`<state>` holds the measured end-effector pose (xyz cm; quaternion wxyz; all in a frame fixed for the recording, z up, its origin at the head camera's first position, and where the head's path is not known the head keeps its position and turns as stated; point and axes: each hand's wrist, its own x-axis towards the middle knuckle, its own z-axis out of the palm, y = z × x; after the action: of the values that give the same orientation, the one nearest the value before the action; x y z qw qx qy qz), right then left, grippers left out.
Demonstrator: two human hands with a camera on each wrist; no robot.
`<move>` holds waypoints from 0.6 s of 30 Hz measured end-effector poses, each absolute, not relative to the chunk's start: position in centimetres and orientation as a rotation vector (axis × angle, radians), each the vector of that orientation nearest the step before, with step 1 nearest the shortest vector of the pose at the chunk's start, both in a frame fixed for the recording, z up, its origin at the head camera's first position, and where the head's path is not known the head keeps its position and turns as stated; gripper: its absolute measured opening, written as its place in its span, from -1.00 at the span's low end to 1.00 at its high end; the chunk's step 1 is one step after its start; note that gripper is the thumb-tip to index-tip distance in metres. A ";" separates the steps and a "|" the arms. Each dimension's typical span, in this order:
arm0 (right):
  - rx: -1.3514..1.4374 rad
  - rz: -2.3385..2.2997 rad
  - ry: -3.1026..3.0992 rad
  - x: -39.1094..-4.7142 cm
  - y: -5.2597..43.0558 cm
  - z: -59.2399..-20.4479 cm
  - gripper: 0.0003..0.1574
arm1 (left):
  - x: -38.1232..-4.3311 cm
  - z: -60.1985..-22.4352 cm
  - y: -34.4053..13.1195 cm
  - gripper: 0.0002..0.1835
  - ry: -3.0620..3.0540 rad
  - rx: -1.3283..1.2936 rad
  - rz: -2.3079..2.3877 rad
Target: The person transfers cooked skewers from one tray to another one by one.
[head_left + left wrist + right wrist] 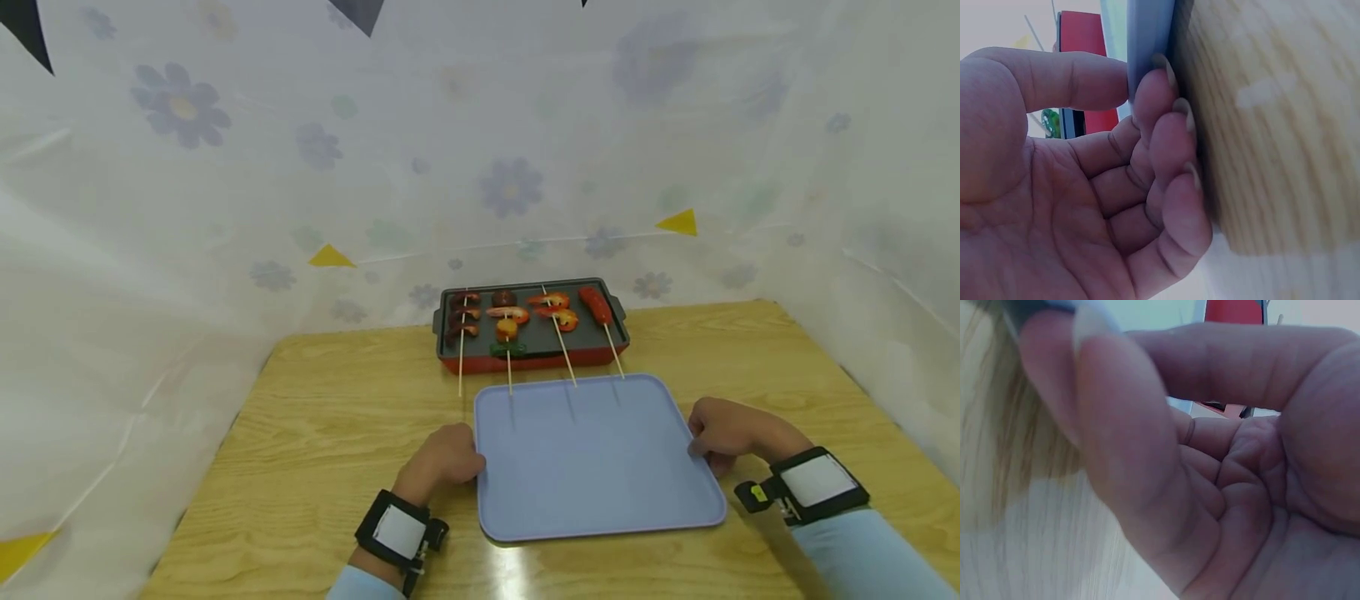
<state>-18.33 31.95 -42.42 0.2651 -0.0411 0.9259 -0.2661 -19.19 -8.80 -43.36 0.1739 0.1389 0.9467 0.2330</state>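
Left hand, right hand pinched sides of lilac rectangular plastic-looking tray; seemed best kept level, clear of thin wooden skewers.

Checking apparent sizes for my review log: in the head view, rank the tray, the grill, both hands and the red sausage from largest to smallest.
1. Tray
2. Grill
3. Left hand and right hand: too alike to rank
4. Red sausage

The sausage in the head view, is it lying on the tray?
No, the sausage lies on the grill, beyond the tray.
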 end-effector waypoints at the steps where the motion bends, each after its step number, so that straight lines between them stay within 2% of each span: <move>1: -0.109 -0.722 2.501 -18.3 31.9 -42.4 -0.78 | -19.2 -43.4 -8.8 -0.75 2.685 0.395 0.660; 8: -0.125 -0.803 2.475 -18.3 31.8 -42.7 -0.69 | -19.1 -43.1 -9.1 -0.77 2.701 0.392 0.651; 18: -0.109 -0.835 2.437 -18.7 31.0 -43.1 -0.70 | -19.0 -43.2 -9.5 -0.72 2.719 0.322 0.631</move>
<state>-18.68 31.03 -43.10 0.2781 -0.0408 0.9079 -0.3110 -19.02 -9.55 -43.20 0.1651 0.1130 0.9544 0.2216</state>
